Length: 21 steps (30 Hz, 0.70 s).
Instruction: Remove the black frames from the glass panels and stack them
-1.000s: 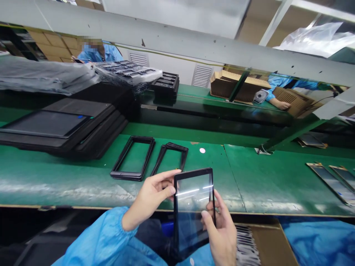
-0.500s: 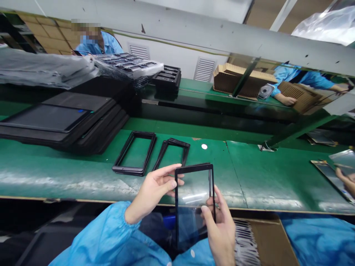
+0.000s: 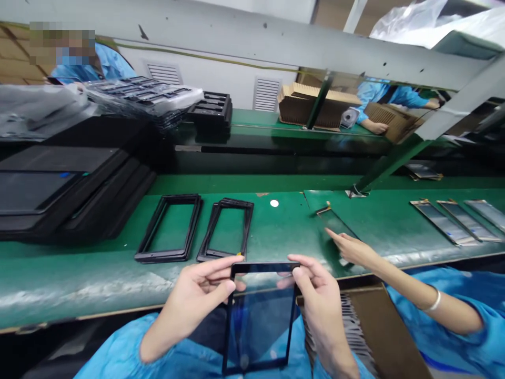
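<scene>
A clear panel with a black border (image 3: 262, 318), like a tablet's front glass, is held between my two hands near the bench's front edge. My left hand (image 3: 197, 295) pinches its upper left corner, thumb on the near face. At the upper right corner my right hand (image 3: 319, 300) grips it the same way, and part of its fingers shows through the glass. Just beyond lie two loose stacks of black rectangular frames, one on the left (image 3: 169, 227) and one closer to the panel (image 3: 226, 227).
A co-worker's hand (image 3: 351, 247) reaches onto the green bench (image 3: 284, 231) beside a thin panel (image 3: 339, 223). Several similar panels (image 3: 445, 221) lie farther right. Black foam trays (image 3: 98, 179) are piled at left. A slanted post (image 3: 390, 163) rises at right, and a cardboard box (image 3: 394, 326) stands below.
My right hand has moved up from the panel's side to its top corner, and the panel is lower. A co-worker's arm has reached in from the right with a panel. The view has shifted right.
</scene>
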Available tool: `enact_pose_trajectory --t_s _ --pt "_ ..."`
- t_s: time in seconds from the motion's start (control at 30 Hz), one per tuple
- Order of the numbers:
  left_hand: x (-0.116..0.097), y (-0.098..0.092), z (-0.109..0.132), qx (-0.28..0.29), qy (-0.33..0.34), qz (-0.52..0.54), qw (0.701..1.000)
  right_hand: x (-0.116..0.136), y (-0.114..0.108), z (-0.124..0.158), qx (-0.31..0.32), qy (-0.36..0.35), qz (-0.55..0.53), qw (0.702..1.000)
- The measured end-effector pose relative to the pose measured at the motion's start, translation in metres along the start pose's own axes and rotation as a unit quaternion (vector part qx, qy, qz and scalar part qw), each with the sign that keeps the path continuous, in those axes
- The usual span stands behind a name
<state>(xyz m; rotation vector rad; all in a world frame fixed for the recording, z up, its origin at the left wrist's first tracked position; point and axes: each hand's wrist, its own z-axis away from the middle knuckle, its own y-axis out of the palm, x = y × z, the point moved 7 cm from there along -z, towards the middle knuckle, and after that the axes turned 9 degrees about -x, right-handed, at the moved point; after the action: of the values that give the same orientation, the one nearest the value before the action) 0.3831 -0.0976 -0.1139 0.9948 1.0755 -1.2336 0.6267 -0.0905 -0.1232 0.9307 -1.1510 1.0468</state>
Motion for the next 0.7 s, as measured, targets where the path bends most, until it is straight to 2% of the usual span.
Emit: enact_pose_trajectory --t_s 0.27,0.33,0.4,0.47,0.5,0.57,0.6,0.63,0.7 --pt "0.013 -0.005 -0.001 0.013 0.006 -0.004 1.0 0.006 0.001 0.007 -0.019 -0.004 -0.008 1.0" --pt "0.007 -0.005 -0.001 0.012 0.04 -0.042 0.998 0.006 0.004 0.009 -0.023 -0.006 -0.002 1.0" --pt "-0.007 0.001 0.002 0.025 0.112 -0.13 0.985 0.006 0.015 0.011 0.004 -0.012 0.012 1.0" --pt "-0.019 0.015 0.006 0.077 0.165 -0.224 0.958 0.004 0.03 0.014 0.058 -0.009 0.002 0.998" --pt "-0.02 0.023 0.008 0.115 0.166 -0.252 0.946 0.002 0.036 0.015 0.084 0.003 -0.015 0.996" --pt "-0.016 0.033 0.01 0.185 0.12 -0.252 0.942 -0.002 0.039 0.014 0.121 0.038 -0.043 0.991" --pt "-0.013 0.033 0.009 0.197 0.085 -0.23 0.949 -0.005 0.035 0.011 0.132 0.049 -0.035 0.989" --pt "-0.008 0.03 0.008 0.19 0.048 -0.198 0.96 -0.007 0.027 0.007 0.133 0.054 -0.012 0.99" --pt "0.001 0.018 0.003 0.144 -0.01 -0.119 0.982 -0.014 0.005 -0.003 0.114 0.045 0.059 0.991"
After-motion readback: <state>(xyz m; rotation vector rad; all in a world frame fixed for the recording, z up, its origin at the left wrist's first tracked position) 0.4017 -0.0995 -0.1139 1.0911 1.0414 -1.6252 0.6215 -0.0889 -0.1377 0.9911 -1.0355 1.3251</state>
